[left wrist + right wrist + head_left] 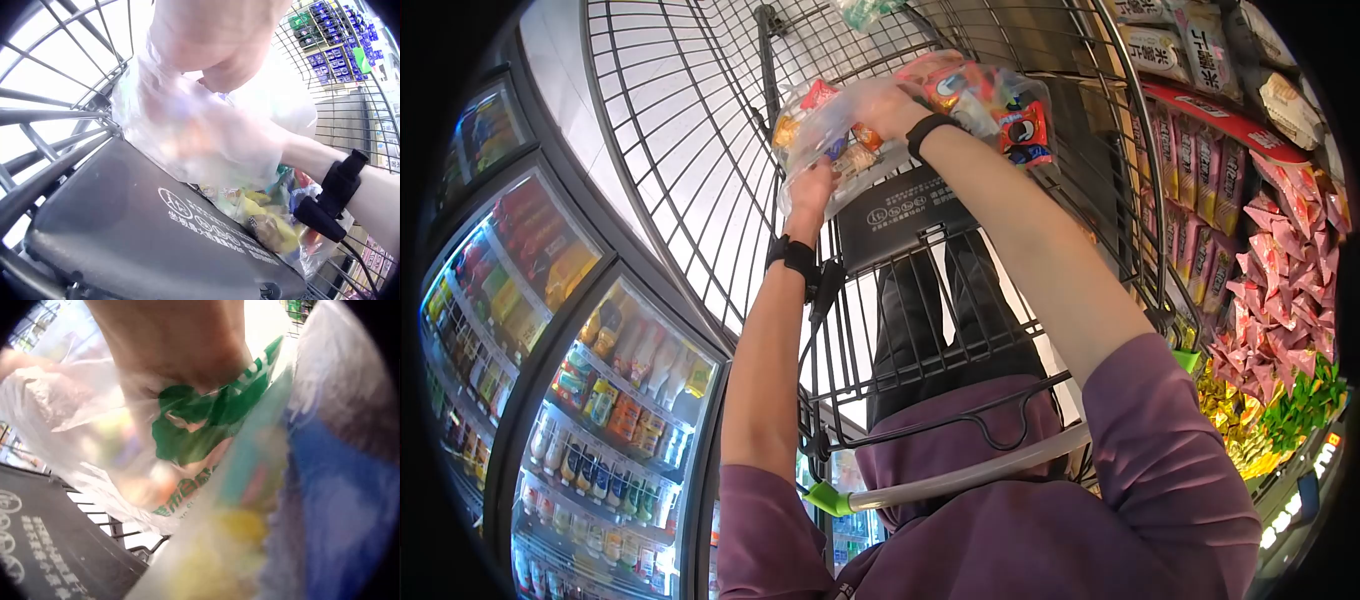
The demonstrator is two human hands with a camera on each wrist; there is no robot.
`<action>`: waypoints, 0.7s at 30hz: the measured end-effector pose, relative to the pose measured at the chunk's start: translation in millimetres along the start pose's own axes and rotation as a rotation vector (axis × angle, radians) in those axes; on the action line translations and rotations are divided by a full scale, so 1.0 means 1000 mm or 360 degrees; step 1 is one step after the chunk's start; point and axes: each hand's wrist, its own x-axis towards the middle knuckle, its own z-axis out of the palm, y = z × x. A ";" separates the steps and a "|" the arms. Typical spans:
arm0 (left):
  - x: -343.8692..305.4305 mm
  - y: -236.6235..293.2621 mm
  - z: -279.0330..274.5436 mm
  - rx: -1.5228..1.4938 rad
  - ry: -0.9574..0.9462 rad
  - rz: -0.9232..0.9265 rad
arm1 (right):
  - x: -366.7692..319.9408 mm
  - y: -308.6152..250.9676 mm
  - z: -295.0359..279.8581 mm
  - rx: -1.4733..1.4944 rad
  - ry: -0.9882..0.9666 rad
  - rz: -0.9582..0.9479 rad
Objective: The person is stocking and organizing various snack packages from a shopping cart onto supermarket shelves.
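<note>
A clear plastic bag (pixel 807 150) with green print, full of colourful snack packets, sits in a shopping cart. My left hand (pixel 813 187) grips its near left edge with curled fingers; the left wrist view shows that hand (pixel 212 40) close above the bunched plastic. My right hand (pixel 882 108) reaches into the bag, and its fingers are hidden by the film. In the right wrist view the green-printed plastic (pixel 187 425) lies across this hand. A red packet (pixel 1026 128) shows at the bag's right side, and a yellow packet (pixel 275 219) is seen through the film.
The wire cart (pixel 660 170) surrounds the bag, with a dark seat panel (pixel 905 215) just below it and a grey handle (pixel 970 470) at my chest. Glass-door drink coolers (pixel 600 430) line the left. Shelves of pink packets (pixel 1270 280) stand close on the right.
</note>
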 end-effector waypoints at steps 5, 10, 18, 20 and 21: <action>-0.013 0.016 0.003 -0.0226 0.0029 0.0014 | -0.010 -0.008 0.013 -0.0346 -0.0248 0.0109; -0.023 0.028 0.000 -0.0598 -0.0053 0.0025 | -0.027 -0.002 -0.015 0.0309 -0.0250 0.0167; -0.024 0.048 -0.001 -0.0660 0.0050 -0.0091 | -0.045 -0.003 -0.053 0.0502 -0.0480 0.0167; -0.030 0.047 0.003 -0.0536 0.0016 -0.0055 | -0.063 -0.010 -0.082 0.0477 -0.0404 0.0131; -0.032 0.047 0.006 -0.0473 0.0000 -0.0031 | -0.073 -0.013 -0.097 0.0459 -0.0361 0.0114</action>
